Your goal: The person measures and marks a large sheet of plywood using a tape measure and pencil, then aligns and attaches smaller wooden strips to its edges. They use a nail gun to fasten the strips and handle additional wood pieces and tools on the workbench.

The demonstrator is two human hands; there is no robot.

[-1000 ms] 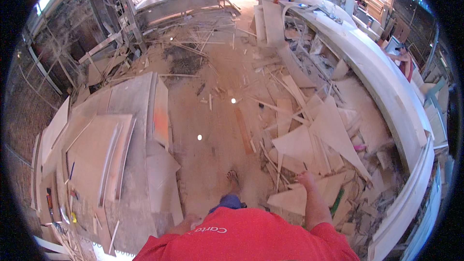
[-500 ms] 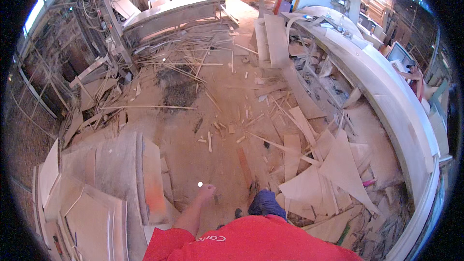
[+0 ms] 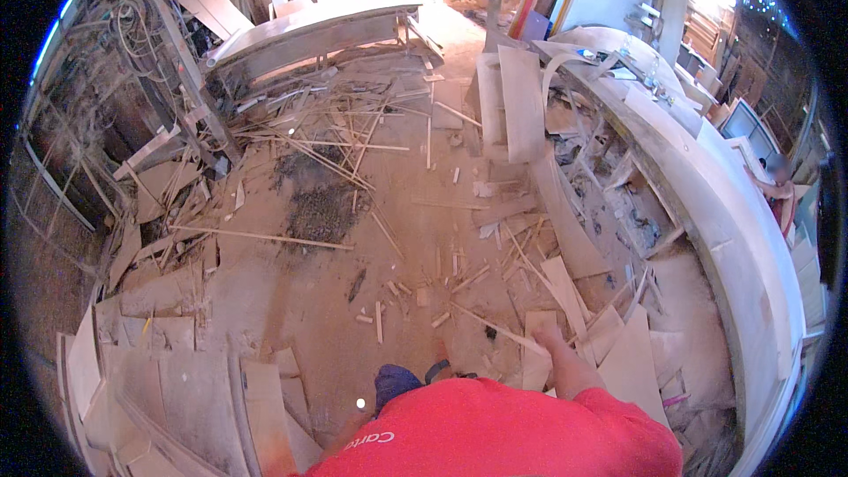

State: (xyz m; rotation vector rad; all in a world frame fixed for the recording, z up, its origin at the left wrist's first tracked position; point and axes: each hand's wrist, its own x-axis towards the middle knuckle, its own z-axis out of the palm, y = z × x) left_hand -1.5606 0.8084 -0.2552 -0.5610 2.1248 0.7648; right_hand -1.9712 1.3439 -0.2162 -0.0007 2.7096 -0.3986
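My right hand [image 3: 549,337] hangs in front of my red shirt, above wood offcuts on the floor. Its fingers are too small and blurred to show whether they are closed. A thin wooden strip [image 3: 499,329] lies on the floor close by it in the picture, and a flat board piece [image 3: 537,373] is beneath it. Of my left arm only a bit of forearm [image 3: 351,428] shows beside the shirt; the hand itself is hidden. A leg in dark blue cloth [image 3: 396,387] shows ahead of my shirt.
Loose sticks [image 3: 353,146] and offcuts litter the dusty floor. A long curved bench [image 3: 715,212] runs along the right, with a person [image 3: 777,190] beyond it. Stacked panels [image 3: 194,397] lie at the near left. Upright boards [image 3: 523,102] and another bench [image 3: 318,31] stand farther off.
The floor and its scraps have slid down the picture as I walk forward. My left hand has swung back out of sight, and my right arm has come into view.
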